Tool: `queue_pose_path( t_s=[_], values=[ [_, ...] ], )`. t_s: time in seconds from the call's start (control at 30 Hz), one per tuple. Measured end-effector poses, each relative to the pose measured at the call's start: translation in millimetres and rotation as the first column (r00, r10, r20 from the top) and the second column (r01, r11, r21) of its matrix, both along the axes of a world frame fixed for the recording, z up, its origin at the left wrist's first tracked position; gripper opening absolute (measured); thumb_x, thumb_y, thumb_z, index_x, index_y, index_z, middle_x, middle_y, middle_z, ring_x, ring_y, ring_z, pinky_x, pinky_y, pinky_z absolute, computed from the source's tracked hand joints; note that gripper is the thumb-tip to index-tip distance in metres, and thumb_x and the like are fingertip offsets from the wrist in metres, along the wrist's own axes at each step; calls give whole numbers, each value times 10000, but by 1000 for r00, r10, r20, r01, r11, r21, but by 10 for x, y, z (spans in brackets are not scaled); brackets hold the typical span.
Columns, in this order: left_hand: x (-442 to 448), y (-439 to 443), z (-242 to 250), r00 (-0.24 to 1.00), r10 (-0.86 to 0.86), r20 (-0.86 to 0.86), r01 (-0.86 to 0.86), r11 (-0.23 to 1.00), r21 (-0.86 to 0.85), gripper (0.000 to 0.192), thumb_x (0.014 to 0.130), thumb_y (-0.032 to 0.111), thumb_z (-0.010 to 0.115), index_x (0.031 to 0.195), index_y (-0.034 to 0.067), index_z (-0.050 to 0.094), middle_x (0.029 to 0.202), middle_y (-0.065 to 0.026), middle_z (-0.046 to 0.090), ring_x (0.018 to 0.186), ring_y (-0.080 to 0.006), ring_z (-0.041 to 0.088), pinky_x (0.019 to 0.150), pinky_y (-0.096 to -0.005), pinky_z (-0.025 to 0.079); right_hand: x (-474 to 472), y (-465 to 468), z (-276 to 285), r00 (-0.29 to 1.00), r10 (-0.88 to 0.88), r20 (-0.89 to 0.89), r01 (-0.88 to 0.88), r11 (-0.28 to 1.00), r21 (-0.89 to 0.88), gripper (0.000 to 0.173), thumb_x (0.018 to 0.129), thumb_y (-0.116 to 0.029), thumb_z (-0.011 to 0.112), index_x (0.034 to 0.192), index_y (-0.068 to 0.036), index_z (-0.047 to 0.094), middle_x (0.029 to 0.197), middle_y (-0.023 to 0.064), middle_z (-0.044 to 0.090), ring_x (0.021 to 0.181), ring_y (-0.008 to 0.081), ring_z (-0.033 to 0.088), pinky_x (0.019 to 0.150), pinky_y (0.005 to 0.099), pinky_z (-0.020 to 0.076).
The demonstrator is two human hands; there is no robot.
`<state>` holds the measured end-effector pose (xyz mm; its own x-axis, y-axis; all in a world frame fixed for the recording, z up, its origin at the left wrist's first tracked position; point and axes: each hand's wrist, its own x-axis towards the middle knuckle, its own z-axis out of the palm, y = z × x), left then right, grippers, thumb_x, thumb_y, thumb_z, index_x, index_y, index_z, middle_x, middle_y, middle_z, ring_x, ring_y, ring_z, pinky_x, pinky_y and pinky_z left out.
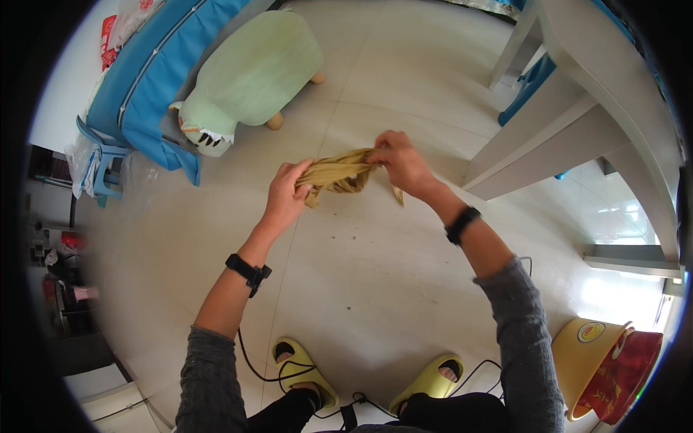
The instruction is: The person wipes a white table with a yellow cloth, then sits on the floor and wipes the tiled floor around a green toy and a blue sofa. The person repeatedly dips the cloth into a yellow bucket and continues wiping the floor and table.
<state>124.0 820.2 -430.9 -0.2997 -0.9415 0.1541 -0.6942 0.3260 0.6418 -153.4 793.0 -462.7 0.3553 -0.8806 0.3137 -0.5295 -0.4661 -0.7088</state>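
A bunched mustard-yellow cloth hangs between my two hands in front of me, above the tiled floor. My left hand grips its left end, thumb and fingers closed on the folds. Its right end is pinched by my right hand. A narrow tail of the cloth dangles below the right hand. The cloth is gathered and creased, so its full shape cannot be made out. Beneath it, small dark crumbs are scattered on the pale floor tiles.
A large green plush animal lies by a blue-covered sofa, near a blue plastic stool. On the right stand a white table and a yellow bin with a red bag. Black cables trail around my yellow slippers.
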Motion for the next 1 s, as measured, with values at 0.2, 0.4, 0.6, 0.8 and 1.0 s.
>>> queue_pose_path(
  t_s=[0.2,0.4,0.6,0.8,1.0],
  values=[
    [572,-7,-847,908,167,385,-200,979,48,542,820,-71,588,1329,113,541,1004,-143,479,882,-322,543,779,-368,487,730,-354,-617,856,305,-417,-187,935,300,468,772,38,600,1177,-184,672,1216,48,524,1136,301,446,958,481,391],
    [542,309,-1126,917,135,374,-160,987,35,593,783,-104,575,1336,106,522,900,-133,436,788,-305,525,695,-387,480,780,-141,-826,874,206,-440,-163,977,135,311,809,-10,612,1072,-159,683,1077,23,583,1032,287,488,872,435,413],
    [-9,1415,-1112,988,149,47,-156,903,400,540,777,-66,557,1296,84,531,858,-128,448,759,-306,536,631,-392,463,256,452,-832,876,271,-399,-225,961,158,124,794,-82,638,865,-178,671,915,24,613,947,297,547,806,433,454],
    [-691,2465,-838,983,-165,-77,182,843,506,507,796,-110,555,1276,50,573,864,-51,370,628,-168,442,571,-292,412,-623,1801,-575,888,282,-363,-187,943,274,121,794,-56,613,860,-144,664,901,52,578,922,291,559,804,408,476],
    [-974,1899,-393,978,-179,-107,199,951,235,390,822,-67,557,1183,63,628,943,-142,460,779,-305,542,687,-374,469,-1205,2087,-17,997,-63,50,38,918,395,158,769,23,586,898,-61,625,965,103,543,903,321,579,762,408,492]
  ],
)
